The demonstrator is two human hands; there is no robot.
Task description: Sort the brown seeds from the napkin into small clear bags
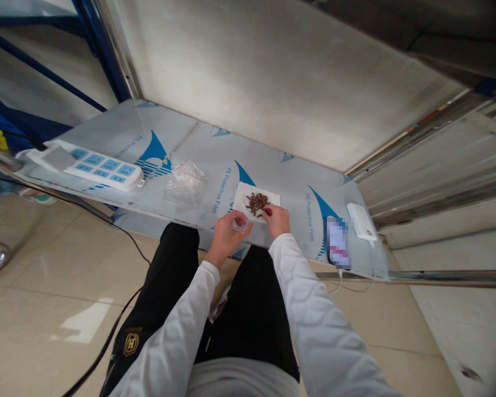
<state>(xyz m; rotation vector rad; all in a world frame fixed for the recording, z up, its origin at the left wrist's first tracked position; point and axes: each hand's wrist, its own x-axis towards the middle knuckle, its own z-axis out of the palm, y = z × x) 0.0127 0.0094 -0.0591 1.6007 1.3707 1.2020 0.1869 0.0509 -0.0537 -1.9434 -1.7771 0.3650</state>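
Observation:
My left hand (226,238) is closed around a small clear round cup (240,222) at the front edge of the shelf. Just right of it, a white square sheet (242,193) lies flat, bearing a pile of small brown rod-shaped pieces (256,202). My right hand (278,220) reaches over the sheet's right side, thumb and forefinger pinched on a small brown piece at the edge of the pile. The cup's contents are too small to make out.
Left on the film-covered metal shelf (206,149) lie a clear plastic bag (186,183) and a white power strip (101,168). At the right are a phone (338,242) and a white power bank (361,221), with white cables over the front edge. A wall panel stands behind.

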